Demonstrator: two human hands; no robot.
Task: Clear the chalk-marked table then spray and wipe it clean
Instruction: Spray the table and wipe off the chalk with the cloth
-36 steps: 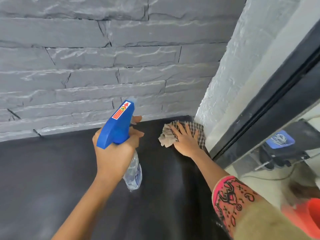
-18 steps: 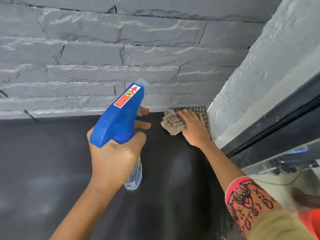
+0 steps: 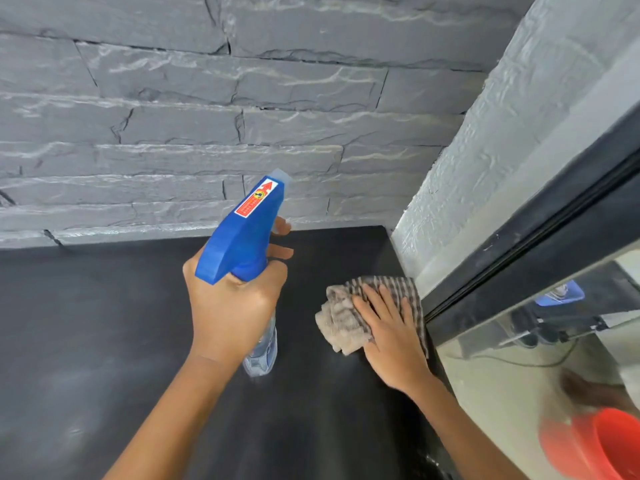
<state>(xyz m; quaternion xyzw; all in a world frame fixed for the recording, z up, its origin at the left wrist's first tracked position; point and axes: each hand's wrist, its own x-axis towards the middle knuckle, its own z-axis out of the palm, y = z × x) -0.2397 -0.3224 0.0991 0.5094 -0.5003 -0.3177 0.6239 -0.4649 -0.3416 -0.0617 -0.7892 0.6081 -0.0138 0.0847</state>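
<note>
On the far left the dark table [image 3: 104, 341] shows pale hazy patches, likely chalk residue or drying spray. If the wiping stays in the right corner, those patches would probably be missed. Next comes the left hand [image 3: 235, 306], curled tight round the neck of the blue spray bottle [image 3: 246, 233], with fingertips showing ahead of the trigger. The bottle is held above the tabletop with its nozzle aimed up and away at the grey stone wall [image 3: 207, 133]. A squeeze from this angle would likely wet the rough stone rather than the table, and the mist could drift. The clear lower body hangs down behind the wrist, so a careless swing might knock it against the surface. To the right, the checked cloth [image 3: 343, 323] lies bunched on the table near its right edge. The right hand [image 3: 391, 334] presses it down flat, fingers straight and spread. Bunched like this, the cloth may smear the chalk rather than lift it. It touches or nearly touches the black frame [image 3: 519, 271], so a hard stroke could jam knuckles there or push the cloth off toward the red bucket [image 3: 595, 445].
</note>
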